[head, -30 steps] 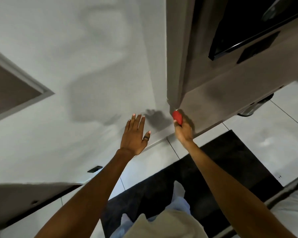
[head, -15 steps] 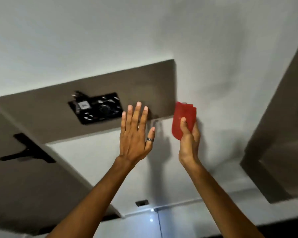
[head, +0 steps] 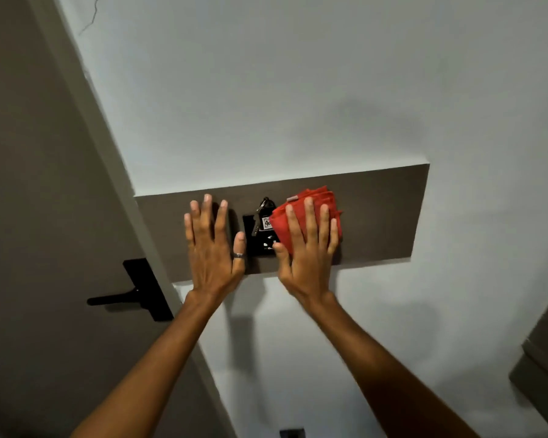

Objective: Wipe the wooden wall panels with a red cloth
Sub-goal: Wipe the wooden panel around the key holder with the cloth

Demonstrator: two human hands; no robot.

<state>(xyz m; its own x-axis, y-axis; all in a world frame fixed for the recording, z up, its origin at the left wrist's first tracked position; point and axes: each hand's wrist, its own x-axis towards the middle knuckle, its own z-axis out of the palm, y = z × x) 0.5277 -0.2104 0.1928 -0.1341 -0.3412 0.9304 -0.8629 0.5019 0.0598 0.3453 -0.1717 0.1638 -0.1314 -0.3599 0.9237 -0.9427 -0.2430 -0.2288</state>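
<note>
We are seeing the right hand [head: 307,248] covering much of the red cloth [head: 298,213], which is hiding part of the black switch plate [head: 261,238]; the key tag [head: 267,222] lettering is reading too small.

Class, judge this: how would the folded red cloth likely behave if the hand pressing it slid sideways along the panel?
The red cloth, with layered edges fanned out, is probably soft and may bunch. Pinned flat under the right hand, it should likely slide over the wooden panel.

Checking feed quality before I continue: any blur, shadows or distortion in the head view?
Head view: sharp at centre, right hand and red cloth clear; slight smear at the right edge; soft hand shadows on the white wall; wide-angle lens tilts the door edge.
</note>
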